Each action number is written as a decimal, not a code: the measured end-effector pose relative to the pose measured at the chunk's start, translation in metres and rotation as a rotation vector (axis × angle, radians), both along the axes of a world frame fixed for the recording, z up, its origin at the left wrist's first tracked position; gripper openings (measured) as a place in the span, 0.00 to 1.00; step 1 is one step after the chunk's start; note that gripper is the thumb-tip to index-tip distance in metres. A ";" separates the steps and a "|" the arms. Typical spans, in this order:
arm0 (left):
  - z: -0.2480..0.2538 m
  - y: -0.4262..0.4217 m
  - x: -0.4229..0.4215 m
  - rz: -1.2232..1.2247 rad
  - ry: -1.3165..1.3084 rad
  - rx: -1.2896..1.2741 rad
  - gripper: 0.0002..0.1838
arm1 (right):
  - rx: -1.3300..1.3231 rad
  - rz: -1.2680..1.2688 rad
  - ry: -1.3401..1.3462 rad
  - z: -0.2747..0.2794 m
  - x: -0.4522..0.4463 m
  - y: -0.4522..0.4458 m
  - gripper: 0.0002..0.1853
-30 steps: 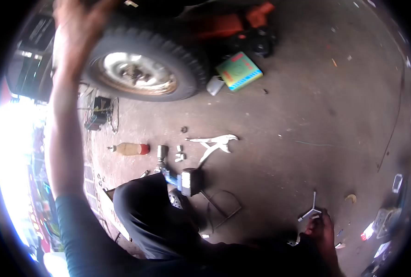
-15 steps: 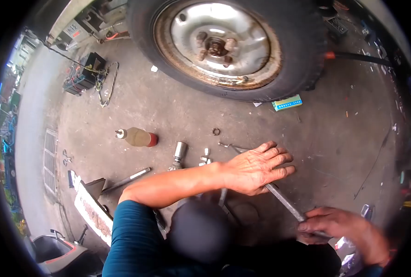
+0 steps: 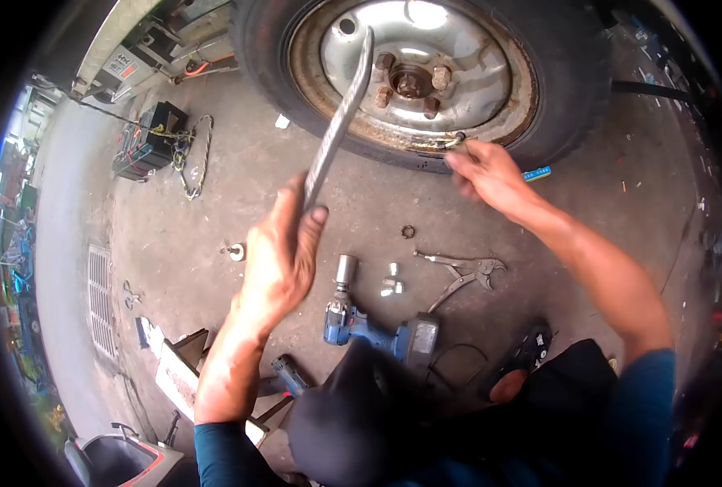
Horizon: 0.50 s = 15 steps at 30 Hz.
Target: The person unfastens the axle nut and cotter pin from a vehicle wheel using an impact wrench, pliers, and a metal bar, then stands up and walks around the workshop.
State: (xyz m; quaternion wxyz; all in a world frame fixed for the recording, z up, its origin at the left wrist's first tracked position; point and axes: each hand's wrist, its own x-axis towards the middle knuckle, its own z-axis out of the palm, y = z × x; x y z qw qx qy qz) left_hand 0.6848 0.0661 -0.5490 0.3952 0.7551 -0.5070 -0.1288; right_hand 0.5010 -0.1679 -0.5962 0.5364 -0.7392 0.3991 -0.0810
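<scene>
My left hand [image 3: 284,243] is wrapped round a long metal bar [image 3: 341,122], whose bent tip reaches up in front of the silver wheel rim [image 3: 474,61]. Close to the lower edge of the rim, my right hand [image 3: 483,172] has its fingers drawn together beside the valve stem [image 3: 456,141]; what they hold, if anything, is too small to make out. Rusty nuts [image 3: 440,78] surround the hub [image 3: 412,81]. The black tire [image 3: 572,105] stands upright beyond both hands.
On the floor lie a blue impact wrench [image 3: 361,329], locking pliers [image 3: 462,268], several small silver nuts [image 3: 393,284] and a dark ring [image 3: 408,231]. A black battery [image 3: 152,140] with a rope is at the left, above a floor grate [image 3: 100,300].
The bar, earlier between both hands low at the right, is now raised in my left hand toward the wheel. My right hand has left it and moved up to the rim's lower edge.
</scene>
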 end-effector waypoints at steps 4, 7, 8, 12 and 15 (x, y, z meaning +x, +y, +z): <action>0.018 -0.018 0.010 0.096 0.011 0.065 0.22 | 0.065 -0.184 -0.240 -0.056 0.042 0.009 0.16; 0.017 -0.025 0.013 0.130 -0.101 -0.075 0.22 | 0.280 -0.284 -0.360 -0.074 0.052 0.035 0.15; 0.020 -0.027 0.015 0.108 -0.175 -0.050 0.22 | 0.325 -0.312 -0.388 -0.079 0.053 0.042 0.15; 0.024 -0.038 0.025 0.038 -0.290 -0.151 0.22 | 0.280 -0.300 -0.421 -0.077 0.051 0.050 0.15; 0.020 -0.037 0.032 0.038 -0.353 -0.214 0.23 | 0.283 -0.330 -0.435 -0.078 0.045 0.051 0.15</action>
